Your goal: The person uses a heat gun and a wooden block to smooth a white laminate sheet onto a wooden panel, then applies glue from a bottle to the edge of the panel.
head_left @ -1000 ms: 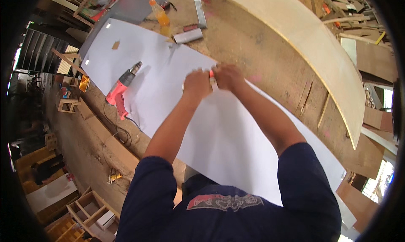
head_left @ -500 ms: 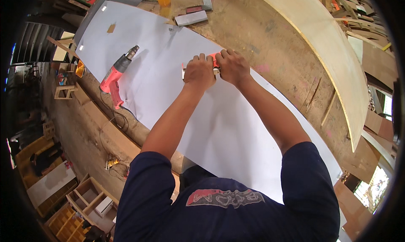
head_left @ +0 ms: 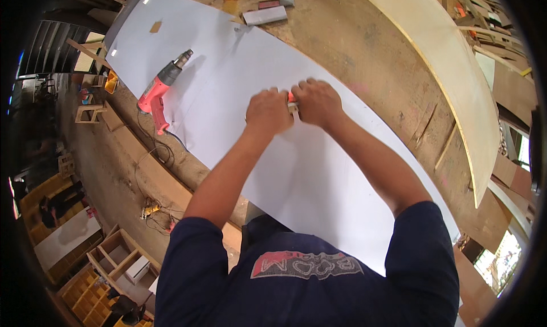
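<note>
Above frame centre, red tool (head_left: pixel 292 96): mostly hidden, over the white sheet (head_left: pixel 307 173).
Left hand (head_left: pixel 269 111), right hand (head_left: pixel 320 103): both grasping it.
Hands on sheet: came lower along it, so probably a pulling stroke.
Frame left: heat gun (head_left: pixel 155 94).

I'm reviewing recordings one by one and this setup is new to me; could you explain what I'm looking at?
There's no machine: the left grip and right grip are simply a person's bare hands, both closed around a small tool with a red-orange part, mostly hidden. Every picture comes from a wide fisheye camera on the person's head, looking down, so straight edges bend. Below is a large white sheet, where a red-and-black heat gun lies. Beyond it is a brown wooden surface.
</note>
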Available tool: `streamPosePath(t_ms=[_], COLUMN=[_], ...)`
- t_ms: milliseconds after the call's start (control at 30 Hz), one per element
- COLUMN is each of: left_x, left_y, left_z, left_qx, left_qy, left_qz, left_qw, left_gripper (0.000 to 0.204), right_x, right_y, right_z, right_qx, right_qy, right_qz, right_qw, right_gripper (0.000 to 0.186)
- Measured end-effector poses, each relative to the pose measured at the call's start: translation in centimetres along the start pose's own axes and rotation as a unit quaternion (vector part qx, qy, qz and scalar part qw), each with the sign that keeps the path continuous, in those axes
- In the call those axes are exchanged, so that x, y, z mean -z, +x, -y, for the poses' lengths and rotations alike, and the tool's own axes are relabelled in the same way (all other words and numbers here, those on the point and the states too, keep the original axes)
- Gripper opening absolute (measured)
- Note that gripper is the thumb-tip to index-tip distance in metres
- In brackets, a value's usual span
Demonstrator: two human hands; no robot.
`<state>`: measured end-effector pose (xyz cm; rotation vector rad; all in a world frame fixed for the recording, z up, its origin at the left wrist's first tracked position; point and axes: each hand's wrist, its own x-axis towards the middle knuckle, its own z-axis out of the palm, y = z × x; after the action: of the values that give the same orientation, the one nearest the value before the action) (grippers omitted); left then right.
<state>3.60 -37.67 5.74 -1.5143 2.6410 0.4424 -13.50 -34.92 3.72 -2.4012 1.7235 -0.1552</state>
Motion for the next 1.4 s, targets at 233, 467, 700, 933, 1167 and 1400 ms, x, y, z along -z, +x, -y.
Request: streamPosePath(t_ms=[233, 467, 700, 933, 1167, 1400], left_x=[-0.4, -0.3, -5.6, -4.1, -3.0, 0.0], left_y=[4.4, 1.3, -14.0, -5.0, 2.4, 6.4], left_z=[1.3, 1.4, -2.6, 1.3, 4.7, 5.7], left_qx=[-0.01, -0.01, -0.036, -0.038, -0.048, -0.015], left_qy=[0.085, 0.012, 0.002, 0.051, 0.094, 0.091], left_qz=[-0.011, 0.034, -0.002, -0.104, -0.097, -0.044], left_qw=[0.996, 0.999, 0.999, 0.993, 0.99, 0.995], left_gripper=[0.026, 0.028, 0.038, 0.034, 0.028, 0.033], right_x=[-1.3, -0.5, -2.5, -3.3, -3.5, -1.7], right_y=[3.8, 1.4, -12.6, -3.3, 4.0, 8.1], right_z=[-1.8, 0.3, 8.1, 4.4, 1.1, -0.1], right_qx=[-0.01, -0.011, 0.027, 0.007, 0.0, -0.035], right_qy=[-0.041, 0.011, 0.014, -0.024, -0.052, -0.036], right_qz=[-0.081, -0.025, -0.066, -0.143, -0.161, -0.111], right_qw=[0.996, 1.0, 0.997, 0.989, 0.986, 0.993], right_gripper=[0.015, 0.013, 0.009, 0.006, 0.014, 0.016])
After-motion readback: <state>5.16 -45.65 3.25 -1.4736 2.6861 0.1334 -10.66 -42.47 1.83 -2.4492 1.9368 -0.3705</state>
